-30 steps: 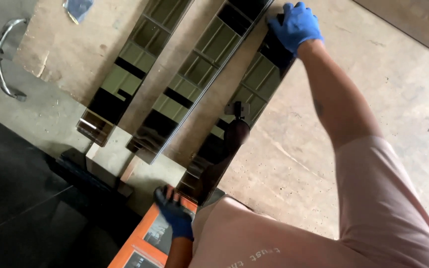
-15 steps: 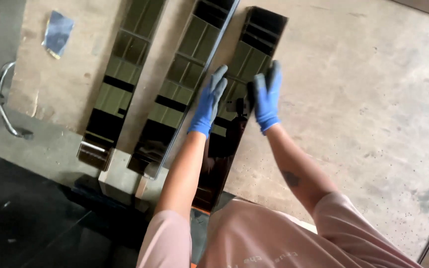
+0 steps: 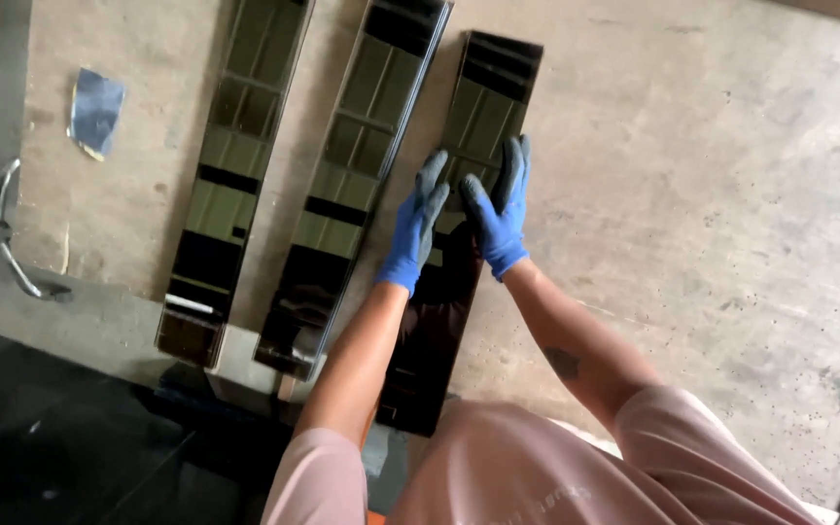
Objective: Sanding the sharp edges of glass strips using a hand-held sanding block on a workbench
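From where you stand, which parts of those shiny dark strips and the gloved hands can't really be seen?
Head view:
- Right strip: its middle is covered by the left hand and right hand; its near end is hidden behind the forearms.
- Left strip and middle strip: far ends cut off by the top edge.
- Strip surfaces: reflections mask their real finish.

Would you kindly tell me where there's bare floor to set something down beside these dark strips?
The concrete floor right of the right strip is bare. Crowded: only narrow gaps separate it from the middle strip and left strip; both hands press the right strip.
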